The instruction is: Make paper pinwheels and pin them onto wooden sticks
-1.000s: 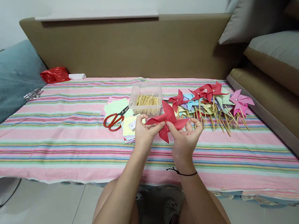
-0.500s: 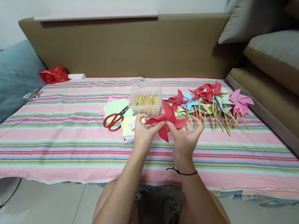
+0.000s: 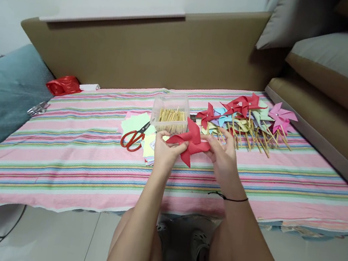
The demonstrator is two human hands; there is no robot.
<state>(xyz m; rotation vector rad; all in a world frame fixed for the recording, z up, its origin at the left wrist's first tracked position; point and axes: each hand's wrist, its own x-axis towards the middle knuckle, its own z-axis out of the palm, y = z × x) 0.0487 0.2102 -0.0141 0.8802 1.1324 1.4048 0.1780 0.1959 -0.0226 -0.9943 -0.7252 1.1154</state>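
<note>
A red paper pinwheel (image 3: 193, 139) is held up over the striped cloth, with no stick visible on it. My left hand (image 3: 167, 151) is closed on its left side, the thumb pressed near the centre. At the right blade, my right hand (image 3: 223, 154) grips the paper's edge between thumb and fingers. Just behind the pinwheel stands a clear plastic box (image 3: 168, 123) of short wooden sticks (image 3: 173, 115). Scissors with red handles (image 3: 134, 137) lie left of my left hand, partly on sheets of coloured paper (image 3: 135, 123).
Several finished pinwheels on sticks (image 3: 246, 116) are heaped at the back right. A red plastic bag (image 3: 64, 85) and a small metallic bundle (image 3: 38, 109) lie at the far left. The striped cloth (image 3: 65, 161) covers the seat; cushions (image 3: 345, 61) rise on the right.
My right hand has shifted from the pinwheel's centre to its right blade, its thumb off the middle. The pinwheel has turned slightly, and my left hand keeps its hold.
</note>
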